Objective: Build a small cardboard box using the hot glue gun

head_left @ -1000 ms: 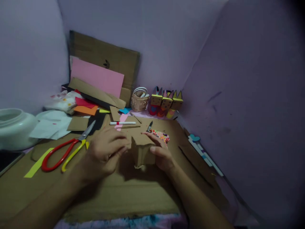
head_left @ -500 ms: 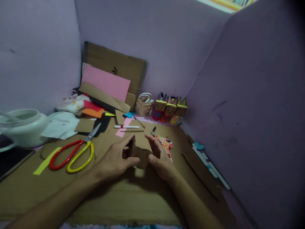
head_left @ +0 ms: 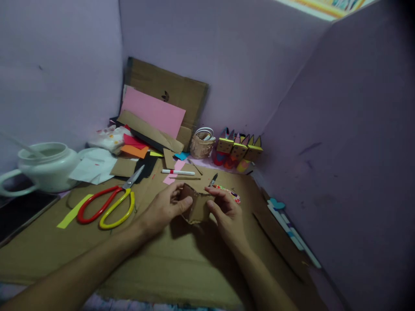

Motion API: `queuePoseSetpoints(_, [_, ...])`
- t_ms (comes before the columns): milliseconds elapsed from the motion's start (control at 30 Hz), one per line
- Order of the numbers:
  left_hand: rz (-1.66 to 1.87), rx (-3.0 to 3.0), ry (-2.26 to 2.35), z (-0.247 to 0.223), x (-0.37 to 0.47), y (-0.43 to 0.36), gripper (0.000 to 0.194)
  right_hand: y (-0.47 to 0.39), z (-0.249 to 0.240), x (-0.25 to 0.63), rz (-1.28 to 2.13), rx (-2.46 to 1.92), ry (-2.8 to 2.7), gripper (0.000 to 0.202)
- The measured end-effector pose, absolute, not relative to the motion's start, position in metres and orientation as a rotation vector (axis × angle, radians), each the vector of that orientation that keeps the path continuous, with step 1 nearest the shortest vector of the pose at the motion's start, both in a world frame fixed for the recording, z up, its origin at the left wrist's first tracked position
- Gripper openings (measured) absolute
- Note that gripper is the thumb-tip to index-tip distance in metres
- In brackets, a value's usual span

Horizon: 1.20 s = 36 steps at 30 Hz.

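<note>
Cardboard piece (ragged edge) pinched by left hand, right hand; gap left toward scissors.

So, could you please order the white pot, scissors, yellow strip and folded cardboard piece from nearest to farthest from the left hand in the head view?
1. Folded cardboard piece: touching the left hand
2. Scissors: to the hand's left
3. Yellow strip: left of the scissors
4. White pot: far left
</note>
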<state>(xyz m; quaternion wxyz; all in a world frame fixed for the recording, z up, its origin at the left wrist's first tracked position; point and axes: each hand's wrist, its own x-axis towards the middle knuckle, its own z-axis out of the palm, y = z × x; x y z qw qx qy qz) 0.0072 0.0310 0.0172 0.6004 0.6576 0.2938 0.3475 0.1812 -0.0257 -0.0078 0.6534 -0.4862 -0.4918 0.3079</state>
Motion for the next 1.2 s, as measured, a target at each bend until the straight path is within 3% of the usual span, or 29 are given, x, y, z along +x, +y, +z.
queuePoseSetpoints(100, [0.782,1.369,0.650,0.018,0.005,0.035,0.046,-0.026,-0.007,0.180,0.797,-1.064,-1.078,0.019])
queuePoseSetpoints(367, [0.619,1.095,0.508,0.012,0.005,0.036,0.074,-0.027,-0.008,0.173,0.863,-1.016,-1.014,0.023])
queuePoseSetpoints(467, [0.681,1.060,0.551,0.015,0.004,0.037,0.067,-0.027,-0.007,0.183,0.701,-1.097,-1.091,0.021])
queuePoseSetpoints(600, [0.800,0.966,0.598,0.025,-0.005,0.046,0.047,-0.011,0.011,0.219,0.050,-1.662,-1.464,0.026])
queuePoseSetpoints(900, [0.833,0.752,0.682,0.031,-0.013,0.053,0.036,0.053,0.043,0.212,-0.084,-1.781,-2.476,0.018])
queuePoseSetpoints(1200, [0.995,0.682,0.671,0.045,-0.027,0.059,0.025,0.016,0.098,0.173,-0.482,-1.899,-2.639,0.018])
